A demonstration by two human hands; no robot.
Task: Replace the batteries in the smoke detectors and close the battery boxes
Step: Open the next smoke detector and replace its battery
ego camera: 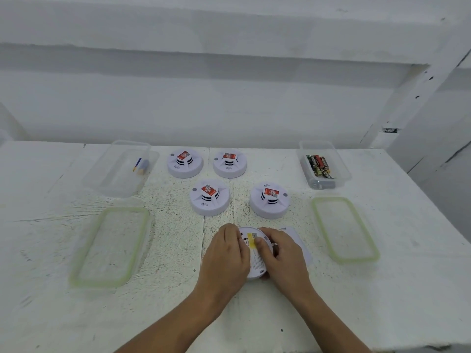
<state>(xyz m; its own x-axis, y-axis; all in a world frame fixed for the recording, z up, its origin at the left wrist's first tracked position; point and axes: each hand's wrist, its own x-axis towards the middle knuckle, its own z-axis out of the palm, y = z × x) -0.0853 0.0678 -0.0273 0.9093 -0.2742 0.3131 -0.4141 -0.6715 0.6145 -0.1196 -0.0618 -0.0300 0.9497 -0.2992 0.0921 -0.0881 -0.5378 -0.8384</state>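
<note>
A white smoke detector [255, 261] lies upside down on the table near me, its yellow label facing up. My left hand [226, 253] grips its left side. My right hand [283, 256] holds its right side, the thumb pressing on the label. Its white cover plate [297, 240] lies just to the right, partly hidden by my right hand. Several more white detectors with red stickers stand behind, the nearest ones at centre [209, 197] and right [269, 200]. A clear box [321, 165] at the back right holds several batteries.
A clear box [119, 168] at the back left holds a couple of batteries. Two green-rimmed lids lie flat, one on the left [109, 247] and one on the right [345, 229]. A white wall rises right behind the table [51, 314].
</note>
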